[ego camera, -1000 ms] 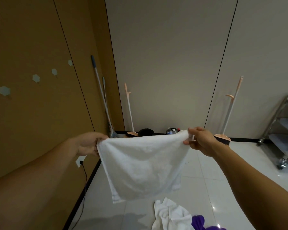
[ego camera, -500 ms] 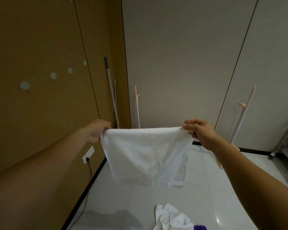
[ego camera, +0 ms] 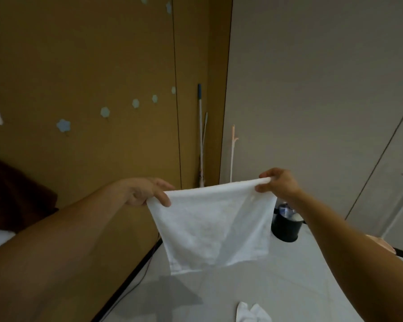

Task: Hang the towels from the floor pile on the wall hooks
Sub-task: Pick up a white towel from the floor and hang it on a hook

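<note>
A white towel [ego camera: 214,226] hangs spread between both hands: the left grip [ego camera: 147,192] pinches its upper left corner and the right grip [ego camera: 279,184] pinches the upper right, held slightly higher. On the brown wall [ego camera: 79,54] at left, a row of pale flower-shaped hooks [ego camera: 63,125] climbs toward the far corner, where a mop handle [ego camera: 200,126] leans. A black bucket [ego camera: 285,228] stands on the pale floor [ego camera: 289,280] beyond the towel's right edge, and a crumpled white cloth [ego camera: 253,313] lies nearer.

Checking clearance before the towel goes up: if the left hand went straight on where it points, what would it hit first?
Probably the mop handles leaning in the corner, or the brown wall behind them; the left hand holds the white towel, and depth is unclear.
</note>
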